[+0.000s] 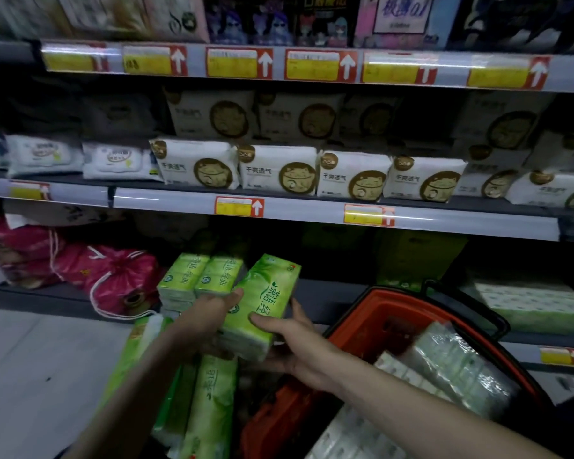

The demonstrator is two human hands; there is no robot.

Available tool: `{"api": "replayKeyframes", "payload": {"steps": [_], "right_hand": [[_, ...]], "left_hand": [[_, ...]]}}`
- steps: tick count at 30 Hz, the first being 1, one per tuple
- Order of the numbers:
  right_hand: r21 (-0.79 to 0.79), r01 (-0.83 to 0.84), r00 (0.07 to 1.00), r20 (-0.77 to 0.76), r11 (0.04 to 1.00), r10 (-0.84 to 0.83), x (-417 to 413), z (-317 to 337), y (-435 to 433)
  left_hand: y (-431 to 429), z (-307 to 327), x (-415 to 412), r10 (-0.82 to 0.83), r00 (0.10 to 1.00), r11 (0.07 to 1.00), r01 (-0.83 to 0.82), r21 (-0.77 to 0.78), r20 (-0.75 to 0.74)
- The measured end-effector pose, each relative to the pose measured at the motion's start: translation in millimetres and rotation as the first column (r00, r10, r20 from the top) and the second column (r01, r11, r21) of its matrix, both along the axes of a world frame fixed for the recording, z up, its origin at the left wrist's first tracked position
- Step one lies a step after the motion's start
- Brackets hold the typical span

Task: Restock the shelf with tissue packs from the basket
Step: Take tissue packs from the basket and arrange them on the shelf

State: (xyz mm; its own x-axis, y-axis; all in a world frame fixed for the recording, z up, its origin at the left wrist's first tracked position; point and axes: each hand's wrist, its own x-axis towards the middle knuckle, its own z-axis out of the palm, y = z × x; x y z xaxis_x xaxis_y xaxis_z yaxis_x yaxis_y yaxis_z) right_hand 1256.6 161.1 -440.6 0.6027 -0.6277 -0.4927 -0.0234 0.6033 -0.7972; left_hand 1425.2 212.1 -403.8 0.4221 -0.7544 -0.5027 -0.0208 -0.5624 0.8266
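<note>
**Both hands on one green pack, at the bottom shelf**

Green tissue pack is held tilted, front end up, just in front of the bottom shelf.

Right hand clamps its lower right end, thumb across the printed face and fingers round the back. Left hand grips the left edge; most of its fingers are hidden.

- Just left of the grip: two matching packs standing on the shelf. Can't tell if they touch the held one.
- Below the grip: more green packs, upright.
- Right of the grip, near: orange basket holding clear-wrapped packs.
- Above the grip: white cat-print packs in a row.
- Well left: pink drawstring bags.
</note>
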Motion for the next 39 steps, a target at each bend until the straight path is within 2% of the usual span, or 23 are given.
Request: {"api": "replayKeyframes", "payload": {"steps": [3, 5, 11, 14, 18, 21, 24, 28, 33, 39], "right_hand": [[0.022, 0.012, 1.000, -0.019, 1.000, -0.012, 34, -3, -17], [0.021, 0.015, 1.000, -0.017, 1.000, -0.014, 55, -7, -31], [-0.054, 0.040, 0.997, -0.059, 0.998, -0.044, 107, -35, -63], [-0.089, 0.061, 0.996, -0.058, 0.994, -0.067, 131, -48, -76], [-0.137, 0.056, 0.996, -0.056, 0.989, -0.064, 156, -58, -94], [-0.198, 0.038, 0.996, -0.068, 0.980, -0.053, 166, -60, -102], [-0.270, 0.013, 0.986, -0.154, 0.963, -0.057, 166, -66, -98], [-0.368, -0.027, 0.956, -0.280, 0.929, -0.083, 167, -78, -99], [-0.367, -0.062, 0.928, -0.364, 0.928, -0.081, 175, -87, -105], [-0.383, -0.054, 0.911, -0.396, 0.922, -0.111, 175, -90, -102]], "left_hand": [[-15, 7, 28, 0.024, 0.999, 0.994, -0.020, 0.109, -0.035], [-26, -4, 45, 0.071, 0.996, 0.992, -0.066, 0.112, -0.045], [-45, -45, 75, 0.226, 0.972, 0.974, -0.227, 0.004, 0.065], [-50, -58, 84, 0.346, 0.938, 0.937, -0.343, -0.068, 0.038], [-57, -70, 86, 0.404, 0.915, 0.904, -0.400, -0.151, 0.001], [-65, -82, 92, 0.480, 0.873, 0.852, -0.487, -0.192, -0.088], [-71, -96, 102, 0.519, 0.839, 0.815, -0.543, -0.201, -0.161], [-73, -107, 105, 0.530, 0.828, 0.806, -0.559, -0.197, -0.182], [-79, -129, 123, 0.554, 0.777, 0.760, -0.619, -0.200, -0.298], [-69, -129, 123, 0.374, 0.897, 0.867, -0.429, -0.254, -0.236]]}}
